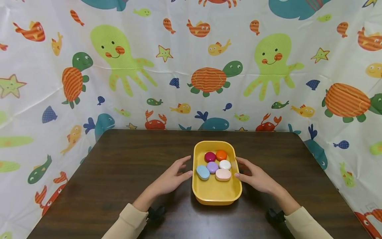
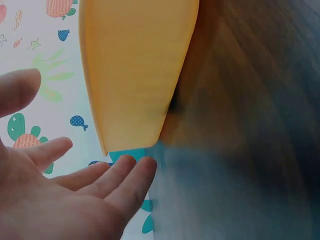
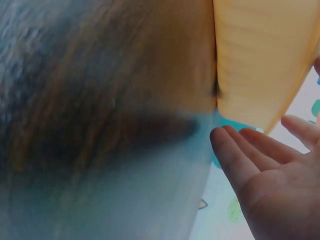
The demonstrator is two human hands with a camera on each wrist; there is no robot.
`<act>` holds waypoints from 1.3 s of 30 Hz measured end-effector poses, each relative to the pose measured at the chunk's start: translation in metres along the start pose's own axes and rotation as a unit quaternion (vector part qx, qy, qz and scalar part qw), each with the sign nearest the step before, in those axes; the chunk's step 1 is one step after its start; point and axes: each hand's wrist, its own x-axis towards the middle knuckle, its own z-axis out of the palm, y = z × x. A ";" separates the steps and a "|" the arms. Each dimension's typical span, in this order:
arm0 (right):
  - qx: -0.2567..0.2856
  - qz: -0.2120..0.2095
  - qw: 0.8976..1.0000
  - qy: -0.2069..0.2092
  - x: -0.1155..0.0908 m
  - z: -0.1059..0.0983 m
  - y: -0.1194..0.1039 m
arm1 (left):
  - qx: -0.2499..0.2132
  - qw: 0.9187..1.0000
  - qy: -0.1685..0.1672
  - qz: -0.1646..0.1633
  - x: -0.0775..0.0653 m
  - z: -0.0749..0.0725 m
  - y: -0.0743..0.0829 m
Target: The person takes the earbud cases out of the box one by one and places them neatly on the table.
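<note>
Both arms (image 1: 143,199) angle inward, extended fingers (image 2: 132,185) flanking the yellow tray (image 1: 216,192).

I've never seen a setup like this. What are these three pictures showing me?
There's no robot here, just a person's bare left hand and right hand. The wide picture comes from a camera on the head; the others come from a left wrist camera and a right wrist camera. On the dark brown table sits a yellow tray holding six smooth, rounded pieces in magenta, orange, purple, white, light blue and pink. The hands flank the tray, gripping nothing; whether they touch it I can't tell.
</note>
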 end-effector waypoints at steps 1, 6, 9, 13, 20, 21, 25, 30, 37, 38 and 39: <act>0.005 -0.001 1.000 0.000 0.000 0.000 0.000 | -0.003 1.000 -0.002 -0.001 0.001 0.001 0.000; 0.026 -0.014 1.000 -0.010 0.000 0.001 0.001 | -0.025 1.000 0.000 -0.015 0.006 0.006 0.001; 0.036 -0.021 0.999 -0.017 -0.001 0.002 0.001 | -0.040 0.999 -0.003 -0.023 0.009 0.009 0.000; 0.064 -0.020 0.998 -0.018 -0.001 0.003 -0.001 | -0.058 0.998 -0.015 -0.017 0.012 0.013 -0.001; 0.117 -0.003 0.993 -0.021 0.000 0.005 -0.005 | -0.075 0.997 -0.025 -0.003 0.014 0.015 -0.002; 0.125 0.001 0.992 -0.022 0.000 0.005 -0.005 | -0.077 0.997 -0.025 -0.001 0.014 0.015 -0.002; 0.145 0.018 0.989 -0.024 0.000 0.006 -0.005 | -0.099 0.995 -0.030 0.000 0.014 0.015 -0.002; 0.149 0.032 0.988 -0.020 0.001 0.007 -0.005 | -0.115 0.993 -0.035 -0.004 0.014 0.015 0.000; 0.159 0.025 0.987 -0.020 0.003 0.008 -0.005 | -0.091 0.995 -0.028 -0.015 0.013 0.014 0.001; 0.159 0.025 0.987 -0.020 0.003 0.009 -0.006 | -0.090 0.995 -0.028 -0.016 0.013 0.014 0.001; 0.159 0.027 0.987 -0.018 0.003 0.009 -0.006 | -0.089 0.995 -0.028 -0.016 0.014 0.014 0.001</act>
